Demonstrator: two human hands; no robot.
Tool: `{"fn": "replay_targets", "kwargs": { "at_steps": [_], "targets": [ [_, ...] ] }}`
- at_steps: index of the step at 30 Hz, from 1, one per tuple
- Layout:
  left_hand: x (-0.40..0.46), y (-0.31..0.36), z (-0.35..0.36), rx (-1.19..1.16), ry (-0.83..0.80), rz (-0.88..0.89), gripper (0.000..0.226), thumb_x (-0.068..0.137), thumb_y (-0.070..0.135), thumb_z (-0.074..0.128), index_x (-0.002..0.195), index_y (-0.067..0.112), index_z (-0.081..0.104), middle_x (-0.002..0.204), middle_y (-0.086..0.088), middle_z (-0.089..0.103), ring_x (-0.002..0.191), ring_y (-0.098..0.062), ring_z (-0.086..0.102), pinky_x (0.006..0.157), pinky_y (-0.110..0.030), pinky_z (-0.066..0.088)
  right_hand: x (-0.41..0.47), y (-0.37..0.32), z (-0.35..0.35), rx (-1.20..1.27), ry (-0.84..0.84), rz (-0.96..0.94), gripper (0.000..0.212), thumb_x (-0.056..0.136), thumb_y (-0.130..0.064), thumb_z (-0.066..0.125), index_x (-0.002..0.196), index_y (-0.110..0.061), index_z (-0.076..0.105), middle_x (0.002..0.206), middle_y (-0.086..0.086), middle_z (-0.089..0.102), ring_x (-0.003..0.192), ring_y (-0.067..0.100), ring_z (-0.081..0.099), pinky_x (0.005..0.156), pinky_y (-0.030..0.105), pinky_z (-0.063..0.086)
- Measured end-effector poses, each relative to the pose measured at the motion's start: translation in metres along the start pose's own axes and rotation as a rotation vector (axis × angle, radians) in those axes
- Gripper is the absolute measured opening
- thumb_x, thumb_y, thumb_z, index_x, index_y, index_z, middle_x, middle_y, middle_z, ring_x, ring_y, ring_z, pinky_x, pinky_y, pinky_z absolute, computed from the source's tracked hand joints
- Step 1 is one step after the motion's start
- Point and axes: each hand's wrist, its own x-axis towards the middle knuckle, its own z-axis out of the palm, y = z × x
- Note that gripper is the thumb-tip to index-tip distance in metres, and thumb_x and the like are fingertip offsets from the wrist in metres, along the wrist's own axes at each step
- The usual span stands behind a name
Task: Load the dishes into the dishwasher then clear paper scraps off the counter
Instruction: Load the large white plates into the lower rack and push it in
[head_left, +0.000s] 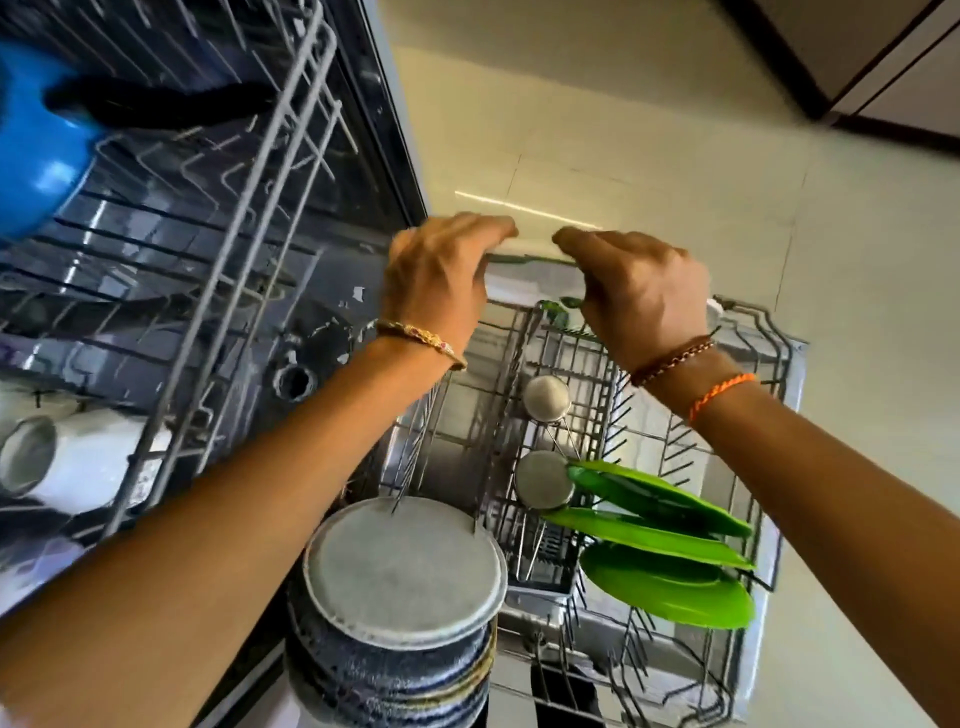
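My left hand (441, 275) and my right hand (639, 291) each grip one side of a white plate (535, 247) with a thin dark green rim. My fingers curl over its top edge. I hold it above the far end of the dishwasher's pulled-out lower rack (769, 364). Three green plates (670, 587) stand in the rack's right side. An upturned dark speckled pot (400, 566) sits at its near left. Two round steel utensils (545, 397) stand in the cutlery basket (540, 566) in the middle.
The upper rack (270, 171) juts out at left, holding a blue pot (36, 171) with a black handle. White mugs (78, 457) show lower left. The dishwasher tub (291, 338) lies behind my left forearm. Pale floor tiles (675, 156) lie beyond.
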Motion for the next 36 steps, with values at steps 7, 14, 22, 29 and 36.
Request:
{"fn": "replay_targets", "kwargs": {
  "at_steps": [7,14,22,29,36],
  "targets": [
    [0.007,-0.033,0.008,0.021,-0.053,-0.173,0.035,0.086,-0.003,0.042,0.11,0.007,0.066,0.114,-0.012,0.065,0.11,-0.032,0.054,0.095,-0.041,0.042,0.013,-0.01,0.041,0.039,-0.045,0.016,0.019,0.067,-0.003,0.062,0.085,-0.007,0.069,0.059,0.008,0.064,0.045,0.029,0.058,0.035,0.033,0.048],
    [0.007,-0.035,0.011,0.026,-0.045,-0.274,0.057,0.077,-0.017,0.052,0.13,0.0,0.045,0.134,-0.02,0.043,0.127,-0.035,0.039,0.107,-0.036,0.035,0.041,-0.014,0.056,0.024,-0.198,0.081,0.026,0.067,0.007,0.064,0.086,-0.01,0.069,0.064,0.009,0.063,0.051,0.031,0.059,0.045,0.023,0.035],
    [0.006,-0.037,0.008,0.166,-0.161,-0.297,0.091,0.077,-0.024,0.041,0.148,0.018,0.005,0.157,-0.007,0.003,0.144,-0.028,0.001,0.115,-0.045,0.005,0.061,-0.008,0.051,-0.131,-0.443,0.186,0.036,0.093,-0.005,0.042,0.12,-0.024,0.054,0.103,0.007,0.065,0.094,0.034,0.058,0.064,0.031,0.035],
    [0.012,-0.036,0.009,0.132,-0.147,-0.312,0.091,0.074,-0.027,0.041,0.148,0.018,0.013,0.157,-0.007,0.007,0.144,-0.029,0.002,0.116,-0.044,0.008,0.069,-0.012,0.049,-0.177,-0.515,0.26,0.037,0.094,-0.004,0.041,0.121,-0.025,0.055,0.101,0.009,0.065,0.094,0.035,0.058,0.064,0.033,0.034],
    [-0.009,-0.042,0.02,0.129,-0.005,-0.241,0.069,0.068,-0.025,0.054,0.129,0.005,0.047,0.144,-0.016,0.039,0.135,-0.042,0.029,0.111,-0.046,0.023,0.054,-0.015,0.039,-0.147,-0.58,0.151,0.053,0.087,0.009,0.04,0.13,-0.021,0.045,0.1,0.013,0.064,0.089,0.035,0.059,0.065,0.035,0.04]
  ]
}}
